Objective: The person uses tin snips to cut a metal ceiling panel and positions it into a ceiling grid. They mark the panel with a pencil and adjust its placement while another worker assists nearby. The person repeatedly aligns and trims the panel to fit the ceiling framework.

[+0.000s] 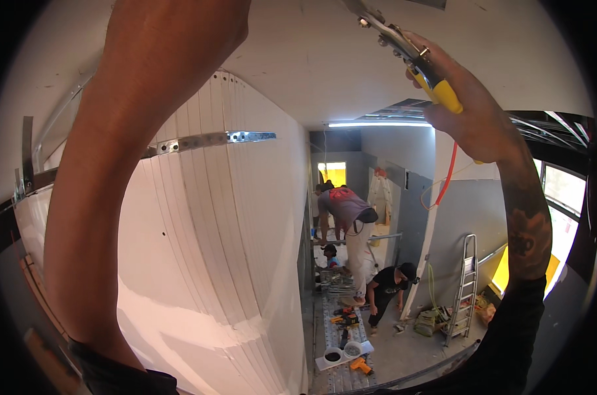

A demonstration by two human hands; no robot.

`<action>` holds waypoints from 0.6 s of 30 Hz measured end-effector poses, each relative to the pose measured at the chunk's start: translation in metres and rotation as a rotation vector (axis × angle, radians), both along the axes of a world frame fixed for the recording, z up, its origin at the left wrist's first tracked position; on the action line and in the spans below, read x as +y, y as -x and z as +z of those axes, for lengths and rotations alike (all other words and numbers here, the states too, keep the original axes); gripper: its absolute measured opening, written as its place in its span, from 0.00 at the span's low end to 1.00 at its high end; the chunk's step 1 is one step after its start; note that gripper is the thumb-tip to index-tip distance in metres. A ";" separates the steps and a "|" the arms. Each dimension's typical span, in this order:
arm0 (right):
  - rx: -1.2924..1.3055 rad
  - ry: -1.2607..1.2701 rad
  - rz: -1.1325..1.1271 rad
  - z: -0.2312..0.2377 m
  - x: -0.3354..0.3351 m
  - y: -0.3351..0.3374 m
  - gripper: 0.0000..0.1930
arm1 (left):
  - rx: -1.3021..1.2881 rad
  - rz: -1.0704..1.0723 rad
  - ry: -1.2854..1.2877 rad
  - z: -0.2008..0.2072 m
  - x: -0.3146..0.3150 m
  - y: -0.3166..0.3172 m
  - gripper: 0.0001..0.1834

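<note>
Both my arms are raised toward the ceiling (298,72). My right hand (473,122) is closed around yellow-handled tin snips (446,94), whose bolted metal head points up and left, running out of the top edge near the ceiling. Of my left hand (193,26), only the wrist and heel show at the top; its fingers lie outside the picture, so what they hold or touch is hidden. Behind my left forearm, a perforated metal strip (206,140) sticks out across a white panelled wall (200,217).
Below stands a metal scaffold plank (338,329) carrying white buckets (333,356), an orange power tool (360,365) and other tools. One person (348,210) bends over on it; another person in black (387,289) stoops beside it. A stepladder (463,289) leans at the right wall.
</note>
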State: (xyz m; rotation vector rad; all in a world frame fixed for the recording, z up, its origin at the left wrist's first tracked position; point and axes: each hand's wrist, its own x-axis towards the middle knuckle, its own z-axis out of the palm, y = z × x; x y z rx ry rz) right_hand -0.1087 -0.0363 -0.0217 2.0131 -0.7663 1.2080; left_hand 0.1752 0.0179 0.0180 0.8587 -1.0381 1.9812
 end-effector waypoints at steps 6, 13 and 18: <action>0.004 -0.034 0.037 0.001 0.003 -0.004 0.41 | -0.001 -0.002 -0.028 0.004 0.000 -0.006 0.06; -0.004 -0.031 -0.027 0.002 0.004 -0.002 0.41 | -0.054 -0.033 -0.023 0.004 -0.002 -0.005 0.05; -0.004 -0.019 -0.064 0.003 0.004 -0.004 0.42 | -0.036 -0.051 -0.026 0.003 0.002 -0.006 0.05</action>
